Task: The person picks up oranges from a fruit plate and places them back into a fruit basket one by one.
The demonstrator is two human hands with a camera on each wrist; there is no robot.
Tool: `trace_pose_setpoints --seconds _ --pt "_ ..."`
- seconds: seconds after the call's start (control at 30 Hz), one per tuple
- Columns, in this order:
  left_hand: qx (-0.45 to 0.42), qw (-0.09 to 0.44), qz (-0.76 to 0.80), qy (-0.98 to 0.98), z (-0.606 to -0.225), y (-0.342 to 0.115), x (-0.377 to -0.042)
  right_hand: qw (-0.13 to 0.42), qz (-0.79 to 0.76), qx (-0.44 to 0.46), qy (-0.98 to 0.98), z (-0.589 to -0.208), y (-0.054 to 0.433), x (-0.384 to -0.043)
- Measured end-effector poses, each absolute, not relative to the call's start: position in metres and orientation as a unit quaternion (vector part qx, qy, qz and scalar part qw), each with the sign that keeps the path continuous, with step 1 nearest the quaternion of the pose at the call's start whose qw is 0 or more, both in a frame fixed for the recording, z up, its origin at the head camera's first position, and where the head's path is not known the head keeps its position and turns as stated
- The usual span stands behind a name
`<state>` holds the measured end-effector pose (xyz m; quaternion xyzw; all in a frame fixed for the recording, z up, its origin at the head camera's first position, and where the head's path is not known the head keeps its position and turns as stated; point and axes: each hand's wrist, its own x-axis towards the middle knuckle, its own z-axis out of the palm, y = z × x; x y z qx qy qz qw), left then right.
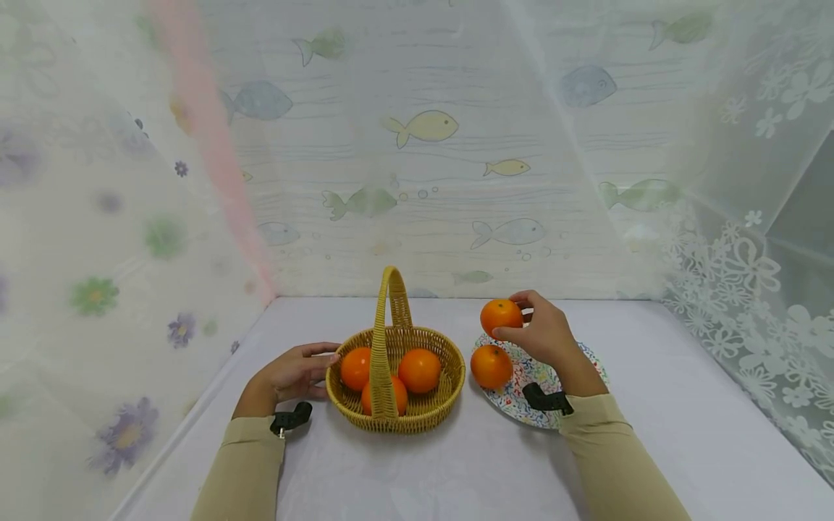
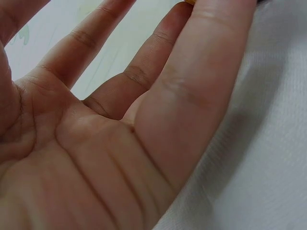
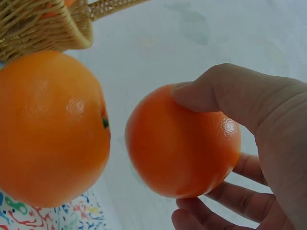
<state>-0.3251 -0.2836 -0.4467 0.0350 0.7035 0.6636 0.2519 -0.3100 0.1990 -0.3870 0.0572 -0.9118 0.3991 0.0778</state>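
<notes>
A yellow wicker basket point(image 1: 420, 422) with a tall arched handle stands on the table and holds three oranges, one of them partly behind the handle. My left hand point(image 1: 293, 373) touches the basket's left rim with loosely extended fingers; the left wrist view shows its bare palm point(image 2: 96, 158). Above the far part of a colourful patterned plate point(image 1: 521, 414), my right hand point(image 1: 546, 331) holds an orange point(image 1: 500, 318) between thumb and fingers. Another orange point(image 1: 491, 367) sits on the plate's left side, close to the held orange point(image 3: 180, 143) but apart from it.
A white cloth point(image 1: 430, 477) covers the table. Behind it hangs a sheet printed with fish point(image 1: 430, 126), and patterned sheets also stand at both sides. The basket's handle point(image 1: 381, 325) rises high between the hands.
</notes>
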Motion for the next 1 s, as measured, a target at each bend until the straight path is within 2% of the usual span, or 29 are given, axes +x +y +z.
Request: trace_pose_setpoints --seconds 0.63,1.0 --pt "0.035 0.254 0.664 0.702 -0.448 -0.284 -0.326 0.13 0.415 0.089 -0.896 -0.372 0.172 -0.296" --pt "0.039 0.252 0.666 0.701 -0.447 -0.284 -0.325 0.155 0.407 0.141 -0.889 -0.368 0.16 -0.288"
